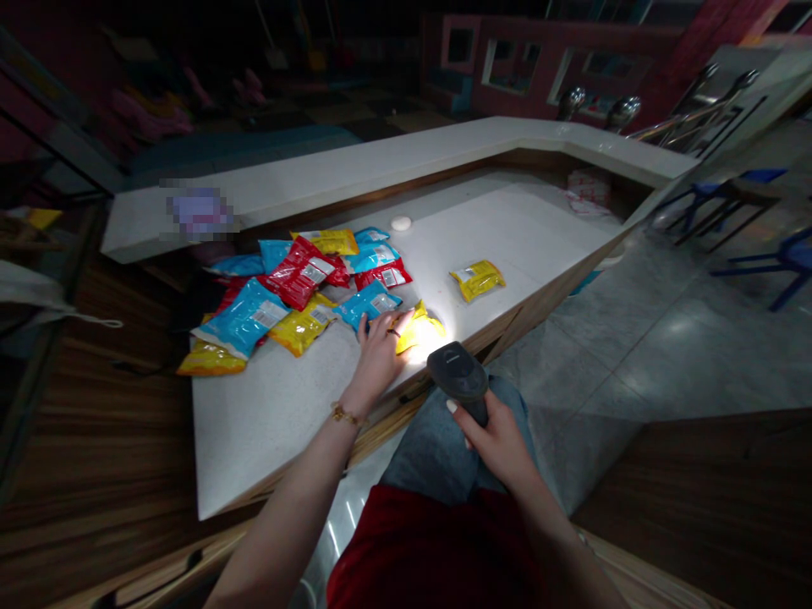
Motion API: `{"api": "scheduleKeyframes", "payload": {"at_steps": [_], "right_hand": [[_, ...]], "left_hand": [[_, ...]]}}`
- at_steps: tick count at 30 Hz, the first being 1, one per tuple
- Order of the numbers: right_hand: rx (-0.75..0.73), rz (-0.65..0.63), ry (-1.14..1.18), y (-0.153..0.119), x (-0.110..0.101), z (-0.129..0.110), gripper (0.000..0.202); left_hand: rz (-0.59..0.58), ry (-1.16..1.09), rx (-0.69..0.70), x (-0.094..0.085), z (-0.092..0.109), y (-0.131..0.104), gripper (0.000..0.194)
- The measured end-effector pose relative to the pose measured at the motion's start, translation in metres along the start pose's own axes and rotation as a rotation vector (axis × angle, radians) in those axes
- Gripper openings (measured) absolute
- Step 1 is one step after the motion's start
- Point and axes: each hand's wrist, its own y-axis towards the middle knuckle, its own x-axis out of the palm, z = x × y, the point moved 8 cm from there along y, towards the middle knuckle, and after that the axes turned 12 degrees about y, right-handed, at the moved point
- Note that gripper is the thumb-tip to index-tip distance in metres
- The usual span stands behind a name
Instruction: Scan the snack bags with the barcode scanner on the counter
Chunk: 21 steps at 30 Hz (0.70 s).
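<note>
My left hand [381, 342] is on a small shiny yellow snack packet [421, 328], its fingers curled at the packet's left side. The thumb's grip is partly hidden. Bright light falls on this packet. In my right hand [498, 436] is a dark handheld barcode scanner [458, 372], its head just in front of the lit packet and not touching it. Close to my left fingers lies a blue packet [368, 304]. Beyond it, a heap of red [301, 272], blue and yellow packets covers the left part of the white counter [254, 431].
Another yellow packet [478, 279] lies apart to the right. A white round object [401, 223] sits behind the heap. A raised white ledge [355, 165] runs along the counter's back. Blue stools [792, 254] stand on the grey tiled floor at right.
</note>
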Motion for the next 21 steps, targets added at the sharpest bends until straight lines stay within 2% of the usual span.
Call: {"api": "scheduleKeyframes", "payload": {"at_steps": [10,13,17,21], "right_hand": [[-0.026,0.023,0.008,-0.001,-0.002,0.001,0.033],[-0.027,0.037,0.006,-0.001,-0.006,0.001,0.035],[-0.053,0.054,-0.015,0.0,-0.012,-0.004,0.033],[-0.058,0.072,-0.011,0.0,-0.019,0.0,0.03]], "left_hand": [[0.022,0.019,0.032,-0.001,0.001,-0.001,0.063],[0.008,0.04,0.112,-0.001,0.01,0.003,0.062],[-0.062,0.076,0.254,0.008,0.034,0.025,0.06],[-0.098,0.122,0.228,0.024,0.054,0.065,0.06]]}}
